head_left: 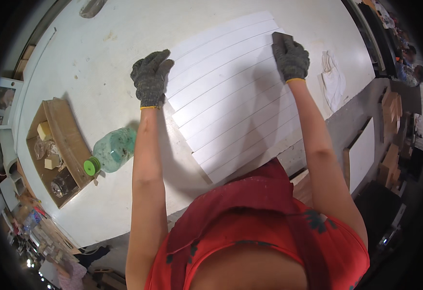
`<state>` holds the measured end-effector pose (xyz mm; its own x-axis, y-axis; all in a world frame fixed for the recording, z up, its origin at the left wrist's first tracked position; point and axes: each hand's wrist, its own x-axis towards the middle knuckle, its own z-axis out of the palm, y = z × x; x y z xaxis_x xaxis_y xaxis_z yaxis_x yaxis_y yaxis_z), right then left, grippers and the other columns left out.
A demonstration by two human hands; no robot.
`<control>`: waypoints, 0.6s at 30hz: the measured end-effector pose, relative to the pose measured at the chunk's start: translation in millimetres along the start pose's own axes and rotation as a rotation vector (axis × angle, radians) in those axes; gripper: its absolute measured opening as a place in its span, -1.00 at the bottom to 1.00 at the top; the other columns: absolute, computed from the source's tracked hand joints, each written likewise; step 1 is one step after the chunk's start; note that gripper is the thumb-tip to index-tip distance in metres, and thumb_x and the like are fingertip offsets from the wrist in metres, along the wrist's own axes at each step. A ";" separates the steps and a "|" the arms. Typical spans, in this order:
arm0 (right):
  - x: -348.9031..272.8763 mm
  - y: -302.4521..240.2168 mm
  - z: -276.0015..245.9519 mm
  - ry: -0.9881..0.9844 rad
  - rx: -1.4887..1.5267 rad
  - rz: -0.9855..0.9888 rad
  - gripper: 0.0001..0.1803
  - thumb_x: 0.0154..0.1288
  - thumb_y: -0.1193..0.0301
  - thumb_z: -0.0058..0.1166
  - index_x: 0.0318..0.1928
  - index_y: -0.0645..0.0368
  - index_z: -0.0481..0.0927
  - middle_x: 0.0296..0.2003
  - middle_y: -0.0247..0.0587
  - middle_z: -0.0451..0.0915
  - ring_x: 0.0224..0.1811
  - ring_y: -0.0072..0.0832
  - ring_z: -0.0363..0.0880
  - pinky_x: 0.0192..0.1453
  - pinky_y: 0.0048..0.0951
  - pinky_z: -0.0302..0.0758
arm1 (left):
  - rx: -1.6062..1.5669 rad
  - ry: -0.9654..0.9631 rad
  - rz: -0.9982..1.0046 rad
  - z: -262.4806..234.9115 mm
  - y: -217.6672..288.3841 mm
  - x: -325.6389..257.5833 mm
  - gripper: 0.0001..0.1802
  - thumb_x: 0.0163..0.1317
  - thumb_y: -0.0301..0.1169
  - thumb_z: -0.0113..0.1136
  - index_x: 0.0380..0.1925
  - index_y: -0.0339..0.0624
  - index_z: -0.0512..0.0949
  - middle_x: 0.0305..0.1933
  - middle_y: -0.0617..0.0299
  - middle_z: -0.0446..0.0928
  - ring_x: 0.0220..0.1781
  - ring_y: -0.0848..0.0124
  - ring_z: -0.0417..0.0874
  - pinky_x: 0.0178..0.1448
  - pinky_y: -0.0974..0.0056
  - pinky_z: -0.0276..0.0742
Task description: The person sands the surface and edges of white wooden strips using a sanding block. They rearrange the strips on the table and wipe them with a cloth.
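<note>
Narrow white strips (230, 92) lie side by side on the white table, their ends slightly stepped. My left hand (151, 77), in a dark grey knitted glove, is at their left edge with thumb and forefinger apart; nothing shows in it. My right hand (291, 58), in a matching glove, is closed on a dark grey flat block (282, 37) over the right end of the far strips. The block's underside is hidden.
Left of my left forearm lies a green-tinted plastic bottle (114, 149) with a green cap. Beside it an open cardboard box (68, 135) holds yellowish blocks and clear plastic. A white cloth (332, 83) lies right of my right hand. A dark object (92, 7) sits at the far left.
</note>
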<state>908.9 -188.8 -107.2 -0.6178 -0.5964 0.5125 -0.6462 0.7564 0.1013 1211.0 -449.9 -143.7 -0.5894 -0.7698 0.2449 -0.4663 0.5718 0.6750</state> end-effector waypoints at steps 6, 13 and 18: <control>-81.9 -142.3 -83.8 -0.108 0.604 -0.530 -0.50 0.06 0.11 0.32 0.02 0.00 0.63 -0.02 -0.19 0.63 -0.01 -0.22 0.60 0.00 -0.13 0.56 | 0.046 0.021 -0.029 -2.7 -10.9 -4.0 -0.67 0.04 -0.14 0.41 -0.13 0.25 0.75 0.05 0.35 0.67 0.13 0.24 0.52 0.33 0.14 0.35; -14.4 -26.5 -47.3 -0.202 0.234 -0.127 -0.69 0.27 0.18 0.12 0.02 -0.18 0.57 -0.10 -0.27 0.60 -0.17 -0.17 0.62 -0.20 -0.05 0.56 | 0.140 0.245 0.566 -13.7 30.8 -63.8 -0.50 0.24 -0.30 0.30 0.18 -0.18 0.53 0.25 -0.04 0.50 0.43 -0.03 0.34 0.52 -0.09 0.16; -49.9 -105.2 -63.8 -0.216 0.436 -0.194 -0.72 0.15 0.22 0.22 -0.09 -0.16 0.61 -0.20 -0.32 0.61 -0.16 -0.23 0.62 -0.17 -0.13 0.58 | 0.330 -0.083 0.266 -4.2 37.6 -112.6 -0.28 0.34 -0.05 0.17 0.43 -0.03 0.27 0.55 -0.01 0.11 0.58 -0.20 -0.05 0.58 -0.21 -0.23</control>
<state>1036.4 -221.5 -89.1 -0.5166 -0.7911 0.3276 -0.8561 0.4716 -0.2114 1262.6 -342.9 -143.0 -0.7627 -0.5653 0.3142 -0.4689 0.8179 0.3335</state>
